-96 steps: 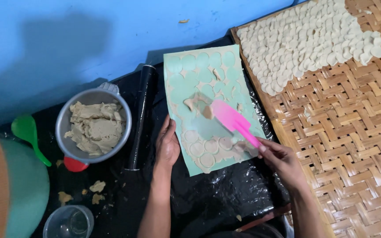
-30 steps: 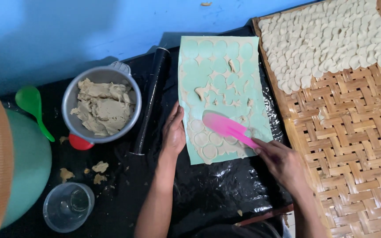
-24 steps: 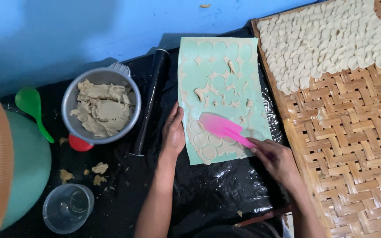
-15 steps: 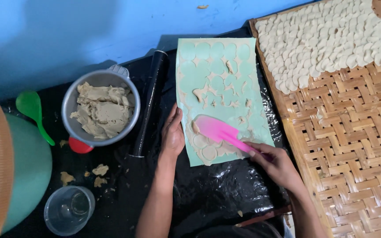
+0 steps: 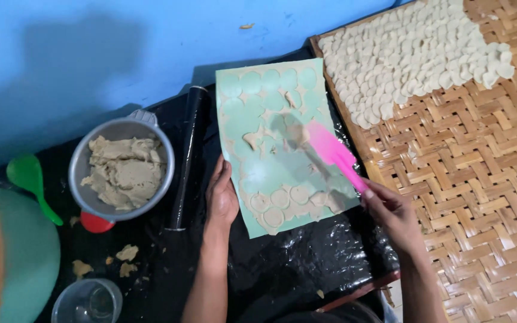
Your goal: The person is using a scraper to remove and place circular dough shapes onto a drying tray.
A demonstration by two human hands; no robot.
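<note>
Right hand (image 5: pixel 390 210) grasps a smooth pink spatula (image 5: pixel 332 154) over round dough discs on a pale-green mat (image 5: pixel 243 119); left hand (image 5: pixel 221 194), fingers released, flattens the mat edge.

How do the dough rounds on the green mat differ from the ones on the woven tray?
The rounds on the green mat are few, lying flat in a short row near its lower edge, still ringed by leftover dough. The rounds on the woven tray are many, lifted free and packed overlapping at its far end. Both are pale, small and round.
</note>
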